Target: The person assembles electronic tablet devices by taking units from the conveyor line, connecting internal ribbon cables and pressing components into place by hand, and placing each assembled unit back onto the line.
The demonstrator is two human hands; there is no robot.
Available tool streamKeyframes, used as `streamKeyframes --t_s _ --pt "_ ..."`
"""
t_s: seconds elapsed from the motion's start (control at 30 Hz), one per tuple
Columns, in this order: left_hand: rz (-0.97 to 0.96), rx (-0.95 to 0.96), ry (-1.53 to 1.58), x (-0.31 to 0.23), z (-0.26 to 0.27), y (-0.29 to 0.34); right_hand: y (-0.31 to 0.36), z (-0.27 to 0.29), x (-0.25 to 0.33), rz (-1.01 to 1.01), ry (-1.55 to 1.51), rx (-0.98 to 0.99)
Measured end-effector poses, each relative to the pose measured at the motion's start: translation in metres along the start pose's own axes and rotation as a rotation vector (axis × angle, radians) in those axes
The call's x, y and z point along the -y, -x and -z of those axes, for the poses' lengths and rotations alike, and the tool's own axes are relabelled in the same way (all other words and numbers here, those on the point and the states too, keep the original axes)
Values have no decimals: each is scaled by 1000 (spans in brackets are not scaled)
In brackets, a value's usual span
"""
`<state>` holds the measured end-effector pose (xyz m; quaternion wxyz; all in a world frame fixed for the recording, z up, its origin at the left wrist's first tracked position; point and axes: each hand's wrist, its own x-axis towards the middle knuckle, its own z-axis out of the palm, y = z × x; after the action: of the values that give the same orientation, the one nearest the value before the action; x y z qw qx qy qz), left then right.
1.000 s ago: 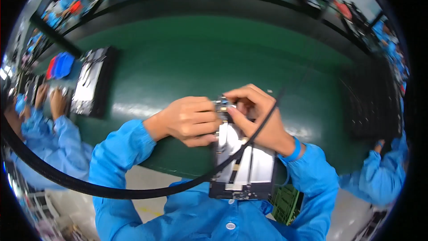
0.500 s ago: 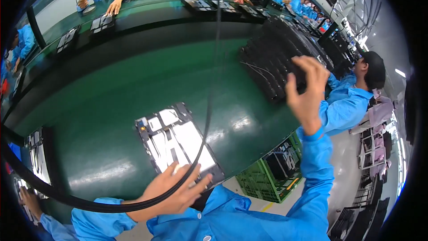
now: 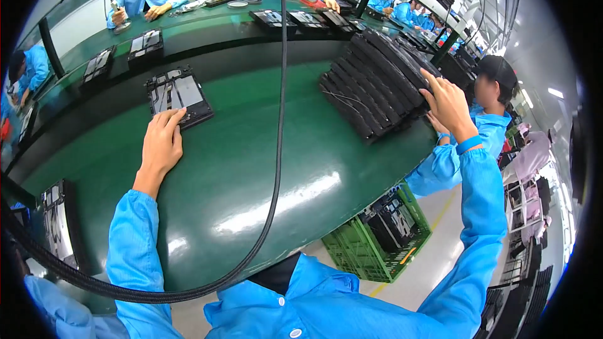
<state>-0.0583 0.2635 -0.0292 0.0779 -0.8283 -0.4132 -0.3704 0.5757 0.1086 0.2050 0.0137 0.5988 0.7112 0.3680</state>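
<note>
A flat electronic assembly (image 3: 182,92), with a black frame and light grey panels, lies on the green bench. The fingers of my left hand (image 3: 161,144) rest stretched out on its near edge, the thumb lying apart from it. My right hand (image 3: 449,103) is at the right end of a leaning stack of black slabs (image 3: 377,85). Its thumb and fingers are apart and close to the top slabs; whether they touch is hard to tell. A co-worker's hand (image 3: 438,124) is just below it, against the same stack.
A black cable (image 3: 277,169) hangs in front of the bench. Similar assemblies stand on the dark strip (image 3: 220,41) beyond, and another (image 3: 58,223) lies at left. A green crate (image 3: 377,251) with dark parts stands below the bench edge. A co-worker (image 3: 493,103) is at right.
The assembly has moved away from me and to the left, with my left hand at its near edge. My right hand has come to the stack's right end.
</note>
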Motion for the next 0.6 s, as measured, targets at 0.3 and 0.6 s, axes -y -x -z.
streamKeyframes --t_s 0.3,0.6 --pt "-2 -71 85 -31 23 21 -31 8 -17 -19 177 493" --pt "396 10 -5 -23 18 38 -20 -12 -46 -235 87 97"
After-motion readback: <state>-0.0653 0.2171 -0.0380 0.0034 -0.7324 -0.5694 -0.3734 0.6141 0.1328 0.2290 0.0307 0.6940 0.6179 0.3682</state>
